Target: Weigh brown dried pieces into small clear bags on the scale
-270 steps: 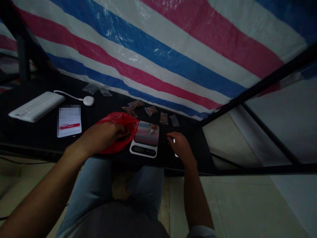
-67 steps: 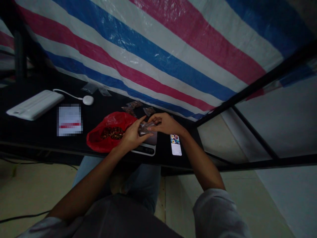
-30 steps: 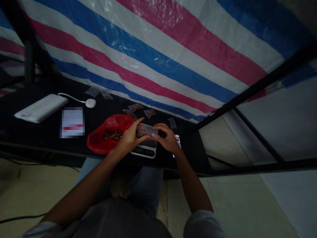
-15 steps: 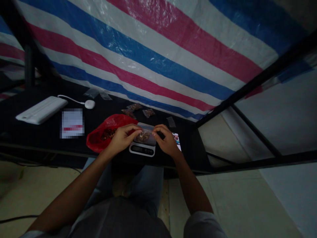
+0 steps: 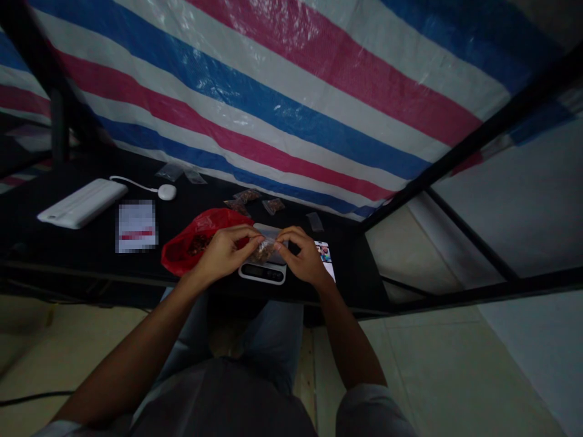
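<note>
Both my left hand (image 5: 222, 253) and my right hand (image 5: 305, 258) pinch the top edges of a small clear plastic bag (image 5: 263, 250) holding brown pieces. The bag hangs just over a digital kitchen scale (image 5: 262, 273), and I cannot tell if it touches the platform. My left hand is close to a red plastic bag (image 5: 180, 258) with a heap of brown pieces (image 5: 198, 244) inside. By my right hand lies a smartphone (image 5: 326, 260) with a lit screen, partly hidden by that hand.
Several small filled bags (image 5: 248, 195) and a flat clear bag (image 5: 314, 221) lie behind the scale on a black table (image 5: 91, 246). At the left are a white power bank (image 5: 82, 203), a round white device (image 5: 167, 192) and a blurred paper card (image 5: 136, 226). A striped tarp (image 5: 273, 115) hangs behind.
Since the oldest frame, my left hand has left the red bag and my right has come in from the phone. Over the last second both hands have drawn the small bag lower over the scale.
</note>
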A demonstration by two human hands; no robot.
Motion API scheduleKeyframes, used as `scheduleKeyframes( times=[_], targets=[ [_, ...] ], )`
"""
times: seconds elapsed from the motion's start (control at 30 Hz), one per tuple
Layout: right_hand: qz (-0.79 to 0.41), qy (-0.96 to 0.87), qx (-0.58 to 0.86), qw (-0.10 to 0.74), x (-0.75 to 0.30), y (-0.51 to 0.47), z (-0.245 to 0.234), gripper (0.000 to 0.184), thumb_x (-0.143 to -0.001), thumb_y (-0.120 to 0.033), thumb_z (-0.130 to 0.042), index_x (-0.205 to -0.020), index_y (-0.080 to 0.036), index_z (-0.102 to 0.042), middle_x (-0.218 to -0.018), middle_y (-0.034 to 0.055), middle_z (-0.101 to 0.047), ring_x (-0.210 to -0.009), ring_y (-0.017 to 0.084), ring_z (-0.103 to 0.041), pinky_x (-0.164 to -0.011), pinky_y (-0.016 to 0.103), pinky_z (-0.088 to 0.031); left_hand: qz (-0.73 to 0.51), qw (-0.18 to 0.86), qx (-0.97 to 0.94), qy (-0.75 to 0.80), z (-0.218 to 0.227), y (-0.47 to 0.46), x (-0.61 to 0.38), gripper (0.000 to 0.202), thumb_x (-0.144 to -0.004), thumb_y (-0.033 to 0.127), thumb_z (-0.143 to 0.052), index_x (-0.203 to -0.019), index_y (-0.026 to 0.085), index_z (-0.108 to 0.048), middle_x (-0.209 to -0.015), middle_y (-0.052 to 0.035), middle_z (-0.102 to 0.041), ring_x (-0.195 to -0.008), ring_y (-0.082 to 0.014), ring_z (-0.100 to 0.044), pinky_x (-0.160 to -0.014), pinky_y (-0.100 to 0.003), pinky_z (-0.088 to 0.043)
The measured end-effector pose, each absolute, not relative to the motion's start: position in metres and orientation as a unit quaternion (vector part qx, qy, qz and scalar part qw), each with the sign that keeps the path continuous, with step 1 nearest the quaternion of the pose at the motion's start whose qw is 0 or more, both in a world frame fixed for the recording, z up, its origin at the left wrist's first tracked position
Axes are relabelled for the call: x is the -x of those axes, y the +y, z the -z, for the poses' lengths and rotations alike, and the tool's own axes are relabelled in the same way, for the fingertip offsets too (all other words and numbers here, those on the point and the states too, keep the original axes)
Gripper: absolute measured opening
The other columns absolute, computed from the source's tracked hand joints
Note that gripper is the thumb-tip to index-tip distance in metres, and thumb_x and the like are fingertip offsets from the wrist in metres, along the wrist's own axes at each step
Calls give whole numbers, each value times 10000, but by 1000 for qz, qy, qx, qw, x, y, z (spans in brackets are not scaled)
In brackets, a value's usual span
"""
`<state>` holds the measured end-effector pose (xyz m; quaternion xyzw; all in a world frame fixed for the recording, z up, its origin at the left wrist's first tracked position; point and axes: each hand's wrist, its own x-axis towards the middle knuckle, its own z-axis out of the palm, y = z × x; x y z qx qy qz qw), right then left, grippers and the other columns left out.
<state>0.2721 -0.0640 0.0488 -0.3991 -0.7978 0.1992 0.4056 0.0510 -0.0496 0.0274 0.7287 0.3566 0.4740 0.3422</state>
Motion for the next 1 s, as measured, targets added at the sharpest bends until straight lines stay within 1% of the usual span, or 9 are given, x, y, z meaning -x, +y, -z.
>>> scheduleKeyframes(
  times=[0.1, 0.23, 0.33, 0.47, 0.67, 0.77, 0.9, 1.0],
  targets=[
    [-201, -797, 400, 405, -275, -65, -47, 80, -947, -217, -643, -877, -220, -680, -957, 40, -690, -961, 196, -639, -915, 378, -489, -470, 373, -718, 353, -25, -50, -51, 231, -916, 383, -672, -906, 190, -797, -934, -58, -801, -878, -205, -738, -846, -305, -558],
    [-216, -793, 407, 399, -275, -68, -46, 43, -940, -235, -651, -918, -223, -686, -991, 47, -688, -986, 198, -642, -919, 378, -496, -475, 407, -683, 376, -23, -50, -51, 220, -863, 405, -741, -885, 196, -807, -892, -46, -803, -828, -202, -738, -823, -301, -562],
    [-223, -787, 403, 410, -268, -69, -47, 28, -921, -230, -666, -908, -227, -691, -994, 46, -693, -983, 195, -649, -920, 372, -502, -458, 421, -694, 361, -25, -51, -54, 226, -881, 406, -719, -892, 198, -805, -902, -43, -802, -845, -203, -739, -833, -302, -556],
    [-217, -780, 412, 418, -257, -69, -50, 59, -913, -228, -662, -858, -227, -684, -955, 41, -697, -954, 193, -652, -908, 368, -507, -445, 434, -699, 353, -31, -53, -57, 250, -915, 404, -668, -902, 193, -800, -918, -45, -804, -858, -206, -745, -823, -300, -555],
    [-225, -773, 427, 412, -252, -70, -48, 70, -916, -236, -639, -853, -225, -668, -962, 44, -693, -960, 196, -654, -911, 361, -508, -434, 437, -693, 374, -32, -55, -50, 233, -887, 411, -692, -892, 213, -816, -917, -36, -817, -852, -215, -751, -803, -297, -564],
    [-227, -784, 425, 392, -251, -75, -48, 68, -931, -245, -633, -871, -228, -659, -981, 44, -694, -980, 197, -652, -929, 363, -506, -425, 429, -698, 385, -33, -59, -50, 222, -877, 418, -701, -857, 223, -806, -849, -26, -805, -782, -204, -738, -753, -290, -561],
    [-214, -799, 434, 358, -264, -83, -50, 81, -953, -269, -633, -887, -229, -656, -981, 44, -699, -980, 202, -640, -954, 384, -489, -414, 401, -716, 394, -40, -63, -43, 263, -897, 435, -652, -824, 202, -752, -801, -35, -767, -718, -196, -697, -672, -284, -538],
    [-188, -790, 477, 337, -303, -88, -46, 121, -965, -299, -614, -880, -230, -665, -978, 50, -701, -973, 214, -634, -946, 401, -476, -444, 361, -670, 473, -52, -56, -19, 257, -874, 429, -635, -843, 186, -712, -788, -32, -744, -707, -196, -673, -643, -278, -519]
  ],
)
